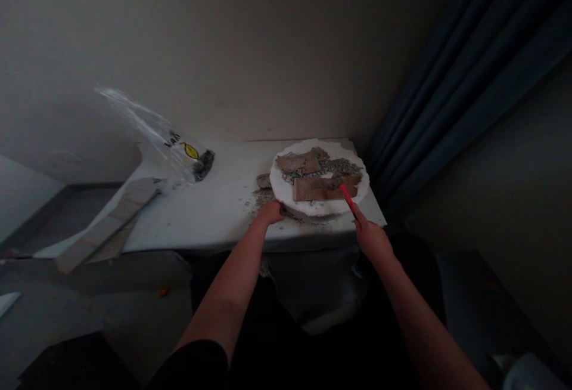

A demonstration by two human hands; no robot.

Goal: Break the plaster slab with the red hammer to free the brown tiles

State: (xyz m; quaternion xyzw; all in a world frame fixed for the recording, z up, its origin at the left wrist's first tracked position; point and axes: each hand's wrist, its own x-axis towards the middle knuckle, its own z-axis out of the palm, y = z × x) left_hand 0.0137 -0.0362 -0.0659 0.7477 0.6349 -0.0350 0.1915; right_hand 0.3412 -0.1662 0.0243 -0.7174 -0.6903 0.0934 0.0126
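My right hand is closed round the red handle of a small tool. Its working end lies on a strip of brown corrugated cardboard, and its exact kind is too dark to make out. That strip rests on a thick white round slab, which looks like foam with a rough edge. Another torn cardboard piece and grey gravel-like bits lie behind it on the slab. At the slab's near left rim, my left hand grips the edge, its fingers partly hidden.
The slab stands on a white table, with loose grey bits and cardboard scraps beside it. Leftward are a clear plastic bag with dark contents and long cardboard strips overhanging the edge. A blue curtain hangs at right.
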